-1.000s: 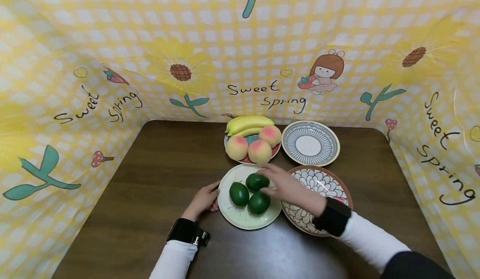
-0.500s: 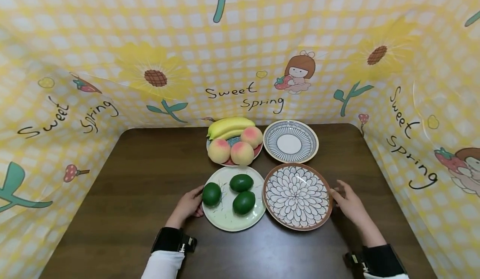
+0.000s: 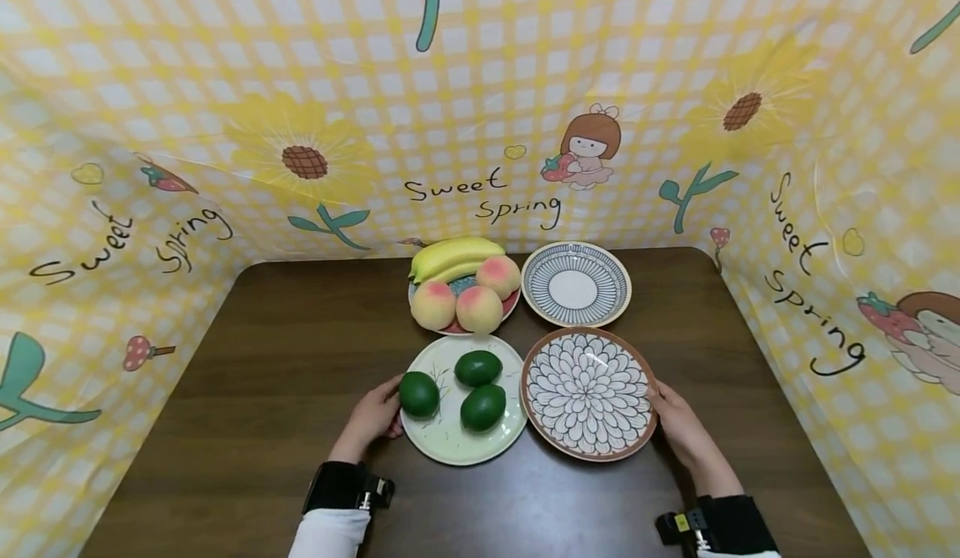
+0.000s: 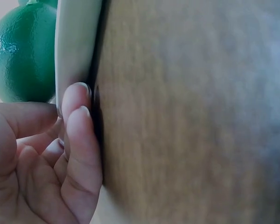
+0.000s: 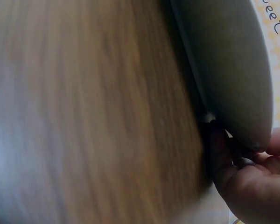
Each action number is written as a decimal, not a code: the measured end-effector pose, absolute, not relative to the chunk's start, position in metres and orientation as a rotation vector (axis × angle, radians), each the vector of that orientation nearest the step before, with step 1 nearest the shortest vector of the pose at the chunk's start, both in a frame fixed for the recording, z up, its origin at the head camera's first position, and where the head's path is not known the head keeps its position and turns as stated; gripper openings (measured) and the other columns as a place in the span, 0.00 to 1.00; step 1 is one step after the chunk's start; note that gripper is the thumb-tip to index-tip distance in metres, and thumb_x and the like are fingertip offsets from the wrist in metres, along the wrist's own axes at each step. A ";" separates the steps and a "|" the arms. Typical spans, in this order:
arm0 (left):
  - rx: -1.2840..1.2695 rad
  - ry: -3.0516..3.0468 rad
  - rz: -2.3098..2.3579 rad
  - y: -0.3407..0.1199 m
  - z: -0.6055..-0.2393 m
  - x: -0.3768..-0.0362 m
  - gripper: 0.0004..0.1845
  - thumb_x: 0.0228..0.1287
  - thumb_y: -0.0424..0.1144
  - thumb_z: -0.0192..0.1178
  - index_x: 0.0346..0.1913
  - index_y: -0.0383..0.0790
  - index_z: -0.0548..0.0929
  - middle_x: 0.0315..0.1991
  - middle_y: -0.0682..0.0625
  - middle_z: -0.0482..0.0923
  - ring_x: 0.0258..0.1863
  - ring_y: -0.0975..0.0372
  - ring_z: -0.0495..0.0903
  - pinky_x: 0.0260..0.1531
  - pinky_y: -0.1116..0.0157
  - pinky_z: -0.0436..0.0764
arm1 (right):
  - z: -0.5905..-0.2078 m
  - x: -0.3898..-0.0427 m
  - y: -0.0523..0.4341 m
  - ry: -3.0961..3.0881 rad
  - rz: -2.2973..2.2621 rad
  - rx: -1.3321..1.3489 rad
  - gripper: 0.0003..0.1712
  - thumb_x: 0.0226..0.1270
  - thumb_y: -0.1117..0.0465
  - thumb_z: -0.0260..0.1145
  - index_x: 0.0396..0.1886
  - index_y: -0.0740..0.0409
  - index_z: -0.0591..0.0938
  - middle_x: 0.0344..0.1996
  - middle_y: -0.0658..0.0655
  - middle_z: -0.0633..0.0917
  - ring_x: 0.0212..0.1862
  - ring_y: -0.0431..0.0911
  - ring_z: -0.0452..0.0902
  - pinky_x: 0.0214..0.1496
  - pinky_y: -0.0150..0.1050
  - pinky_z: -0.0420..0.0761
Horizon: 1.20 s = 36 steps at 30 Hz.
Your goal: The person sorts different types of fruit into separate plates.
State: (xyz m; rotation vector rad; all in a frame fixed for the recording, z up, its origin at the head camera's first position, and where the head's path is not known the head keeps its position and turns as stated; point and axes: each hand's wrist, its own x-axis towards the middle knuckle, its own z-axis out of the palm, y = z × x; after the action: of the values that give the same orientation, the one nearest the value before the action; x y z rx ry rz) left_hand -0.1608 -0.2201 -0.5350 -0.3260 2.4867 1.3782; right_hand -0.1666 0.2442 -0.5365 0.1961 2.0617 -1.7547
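Note:
My left hand (image 3: 373, 416) grips the left rim of a pale green plate (image 3: 453, 449). In the left wrist view its thumb lies at the rim's upper side, and the other fingers (image 4: 79, 144) curl under the edge. Three dark green oval fruits sit on that plate; one green fruit (image 3: 419, 394) lies at the rim beside my left thumb, the others to its right. On the other side, my right hand (image 3: 681, 424) holds the right rim of a brown-rimmed plate (image 3: 588, 391) with a petal pattern. The right wrist view shows fingers (image 5: 245, 184) tucked beneath this plate's edge.
Behind the green plate stands a small plate (image 3: 512, 305) with bananas (image 3: 456, 259) and three peaches (image 3: 480, 309). A blue-striped plate (image 3: 576, 287) lies to its right. Patterned yellow cloth (image 3: 480, 124) walls the wooden table (image 3: 292, 333) at the back and sides.
My right hand left the green fruits, went right and took hold of the brown-rimmed plate's rim. One green fruit shifted left on its plate. The head view turned right.

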 end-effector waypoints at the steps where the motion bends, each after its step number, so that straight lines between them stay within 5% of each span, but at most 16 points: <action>1: -0.326 2.485 1.376 -0.222 -0.535 -0.160 0.26 0.79 0.34 0.47 0.75 0.29 0.65 0.15 0.48 0.72 0.14 0.64 0.74 0.19 0.69 0.79 | -0.538 -0.166 0.243 2.066 -1.755 0.196 0.35 0.87 0.59 0.35 0.79 0.78 0.40 0.79 0.79 0.42 0.82 0.70 0.32 0.84 0.62 0.43; 16: -0.256 2.333 1.466 -0.235 -0.531 -0.151 0.26 0.80 0.30 0.39 0.75 0.20 0.57 0.21 0.46 0.77 0.18 0.65 0.77 0.23 0.69 0.81 | -0.548 -0.160 0.235 2.114 -1.731 0.264 0.36 0.87 0.56 0.37 0.80 0.77 0.42 0.79 0.79 0.44 0.81 0.71 0.34 0.83 0.64 0.42; 24: -0.114 2.462 1.212 -0.246 -0.499 -0.166 0.25 0.77 0.25 0.39 0.73 0.22 0.63 0.30 0.37 0.81 0.27 0.57 0.82 0.32 0.61 0.84 | -0.545 -0.162 0.240 2.117 -1.730 0.256 0.35 0.87 0.58 0.36 0.79 0.78 0.42 0.79 0.79 0.44 0.82 0.71 0.34 0.84 0.64 0.41; 28: 0.042 2.605 0.970 -0.255 -0.465 -0.191 0.27 0.79 0.33 0.45 0.76 0.25 0.61 0.52 0.26 0.81 0.44 0.43 0.85 0.46 0.50 0.84 | -0.543 -0.163 0.242 2.111 -1.735 0.256 0.35 0.87 0.58 0.36 0.80 0.77 0.42 0.79 0.79 0.44 0.82 0.70 0.33 0.84 0.63 0.41; 32: 0.180 2.745 0.803 -0.249 -0.433 -0.228 0.38 0.77 0.47 0.55 0.80 0.32 0.55 0.74 0.24 0.61 0.70 0.32 0.67 0.67 0.37 0.72 | -0.541 -0.163 0.244 2.120 -1.724 0.253 0.36 0.87 0.56 0.36 0.80 0.76 0.41 0.79 0.79 0.43 0.82 0.70 0.33 0.84 0.63 0.41; 36: 0.264 2.820 0.715 -0.226 -0.415 -0.263 0.45 0.71 0.49 0.63 0.81 0.34 0.54 0.77 0.23 0.52 0.75 0.31 0.59 0.72 0.35 0.65 | -0.539 -0.165 0.242 2.127 -1.729 0.247 0.35 0.87 0.56 0.36 0.80 0.75 0.43 0.80 0.78 0.45 0.82 0.69 0.35 0.84 0.62 0.42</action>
State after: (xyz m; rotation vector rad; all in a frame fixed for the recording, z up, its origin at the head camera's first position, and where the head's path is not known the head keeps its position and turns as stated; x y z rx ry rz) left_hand -0.2631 -0.2259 -0.4152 0.2640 2.8201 0.7150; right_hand -0.1645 0.2417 -0.5388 0.2467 2.1265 -1.7293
